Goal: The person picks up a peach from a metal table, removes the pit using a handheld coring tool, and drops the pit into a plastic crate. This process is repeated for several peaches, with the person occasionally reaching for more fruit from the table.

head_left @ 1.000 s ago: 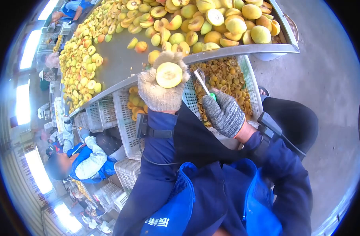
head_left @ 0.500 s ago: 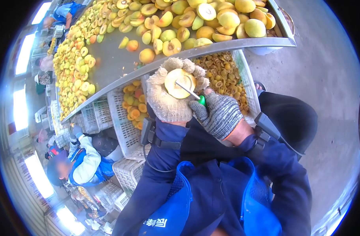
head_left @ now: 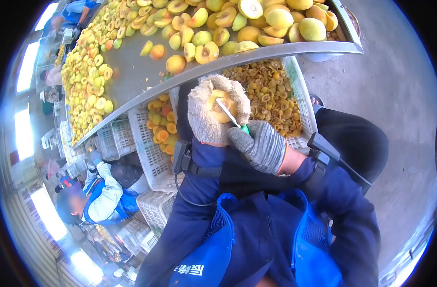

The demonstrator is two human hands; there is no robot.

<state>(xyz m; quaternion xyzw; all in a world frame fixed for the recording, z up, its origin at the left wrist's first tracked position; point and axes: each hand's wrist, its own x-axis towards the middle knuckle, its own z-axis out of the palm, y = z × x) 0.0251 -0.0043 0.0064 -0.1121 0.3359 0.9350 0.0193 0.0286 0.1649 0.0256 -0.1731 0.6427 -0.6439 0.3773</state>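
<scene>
My left hand (head_left: pixel 204 117), in a thick beige glove, is wrapped round a halved yellow peach (head_left: pixel 213 101) with its cut face toward me. In a grey knitted glove, my right hand (head_left: pixel 262 147) grips a pitting knife (head_left: pixel 234 120) with a green handle and a narrow metal blade. The blade's tip lies over the middle of the cut face. Both hands are just in front of the metal table (head_left: pixel 132 64), which carries many halved peaches (head_left: pixel 206 51). Below the hands' far side, a crate (head_left: pixel 299 103) holds small brownish-yellow pieces (head_left: pixel 268 93).
Another crate (head_left: pixel 154 170), with yellow-orange fruit (head_left: pixel 163 129) in it, stands left of my arms. The table's raised metal rim (head_left: pixel 295 49) runs just beyond my hands. Farther left, a person in a blue vest (head_left: pixel 106 203) sits beside stacked crates (head_left: pixel 115 136).
My left fingers have curled in closer round the peach half. My right hand has shifted slightly left and down, and the knife is angled more steeply over the cut face.
</scene>
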